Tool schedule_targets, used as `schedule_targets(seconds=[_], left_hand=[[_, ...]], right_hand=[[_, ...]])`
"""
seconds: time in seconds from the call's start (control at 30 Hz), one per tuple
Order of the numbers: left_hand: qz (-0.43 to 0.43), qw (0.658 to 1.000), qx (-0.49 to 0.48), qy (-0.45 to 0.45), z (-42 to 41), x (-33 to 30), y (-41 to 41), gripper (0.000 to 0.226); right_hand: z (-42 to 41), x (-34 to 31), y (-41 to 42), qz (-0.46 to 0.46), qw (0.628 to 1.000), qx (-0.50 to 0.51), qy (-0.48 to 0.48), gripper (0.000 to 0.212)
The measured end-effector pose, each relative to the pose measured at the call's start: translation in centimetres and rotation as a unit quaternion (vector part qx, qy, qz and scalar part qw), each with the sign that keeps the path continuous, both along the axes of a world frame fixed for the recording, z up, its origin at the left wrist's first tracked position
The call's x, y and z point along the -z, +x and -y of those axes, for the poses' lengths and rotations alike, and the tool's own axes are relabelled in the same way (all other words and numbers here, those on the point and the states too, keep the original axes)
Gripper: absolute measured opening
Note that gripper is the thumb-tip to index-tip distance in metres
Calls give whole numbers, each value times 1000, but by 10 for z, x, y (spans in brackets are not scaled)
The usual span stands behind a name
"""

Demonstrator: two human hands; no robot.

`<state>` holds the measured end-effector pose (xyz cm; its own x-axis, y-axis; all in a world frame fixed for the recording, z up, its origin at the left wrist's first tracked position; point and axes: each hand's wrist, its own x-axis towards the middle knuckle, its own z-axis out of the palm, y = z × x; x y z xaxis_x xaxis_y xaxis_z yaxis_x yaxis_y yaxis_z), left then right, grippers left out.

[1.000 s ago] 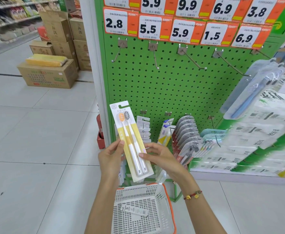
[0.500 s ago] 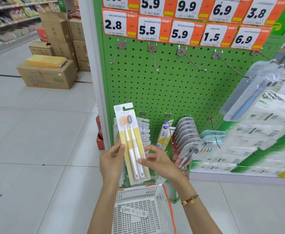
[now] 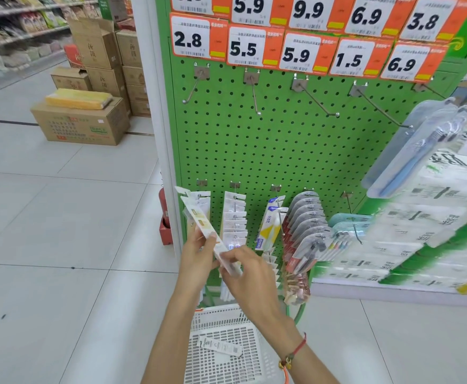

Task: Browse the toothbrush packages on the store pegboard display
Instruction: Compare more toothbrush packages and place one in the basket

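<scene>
Since the earlier frames the toothbrush package [image 3: 209, 236] is being swung down and turned edge-on, where before its printed face was being shown to the camera, and it is now being carried toward the lower left row of the green pegboard [image 3: 282, 151]. The package is being pinched near its middle by the left hand [image 3: 197, 257], thumb on the near face, while its lower end is being gripped by the curled fingers of the right hand [image 3: 247, 275]; both grips are closed on the card, neither is wide. The top of the package is being brought just beside the white packages [image 3: 235, 217] already hanging on the lower pegs, and it looks as though it is being put back, though that is only a judgement. For that to be done well, the hang hole at the top is being best lined up with the tip of the peg before any push, with the card kept square to the peg so that the neighbouring packages are not being dragged off. The upper hooks [image 3: 254, 95] are hanging bare below the orange price tags [image 3: 254, 47]. A white basket [image 3: 226, 353] with one small item in it is sitting on the floor below the hands.
</scene>
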<state>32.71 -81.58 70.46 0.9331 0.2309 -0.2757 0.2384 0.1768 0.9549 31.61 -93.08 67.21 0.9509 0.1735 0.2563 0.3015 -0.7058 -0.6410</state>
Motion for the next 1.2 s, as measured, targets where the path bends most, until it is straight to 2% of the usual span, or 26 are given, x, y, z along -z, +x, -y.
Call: schedule_targets(seconds=[0.1,0.17,0.27,0.37,0.43,0.5,0.57,0.63,0.97,1.13,1.2], left_hand=[[-9,1000,3,-2,-7,5,-5,34],[-7,1000,16,11,-12,8,-8,34],[-5,998,62,27,-13,8,-12,29],[-4,992,123,41,-12,8,-16,30],[1,985,168,49,-12,6,-20,29],[1,978,200,51,-11,4,-24,29],[-2,974,220,42,-10,3,-26,28],[-7,972,231,36,-9,1,-26,27],[-29,969,243,38,-4,-1,-25,28],[-26,968,249,31,-3,0,-26,28],[-26,969,244,27,-2,1,-26,28]], right_hand=[[6,4,-1,-43,997,-66,-18,30],[8,7,0,-87,992,-95,16,24],[8,9,8,-79,991,-28,101,21],[4,-2,24,-122,976,47,176,42],[4,-15,35,-160,955,74,238,48],[6,-28,46,-180,932,95,301,41],[10,-38,51,-204,898,104,375,24],[15,-42,54,-211,882,98,410,10],[22,-37,51,-202,863,110,449,4],[24,-34,52,-202,868,98,444,4],[24,-31,52,-187,885,97,416,7]])
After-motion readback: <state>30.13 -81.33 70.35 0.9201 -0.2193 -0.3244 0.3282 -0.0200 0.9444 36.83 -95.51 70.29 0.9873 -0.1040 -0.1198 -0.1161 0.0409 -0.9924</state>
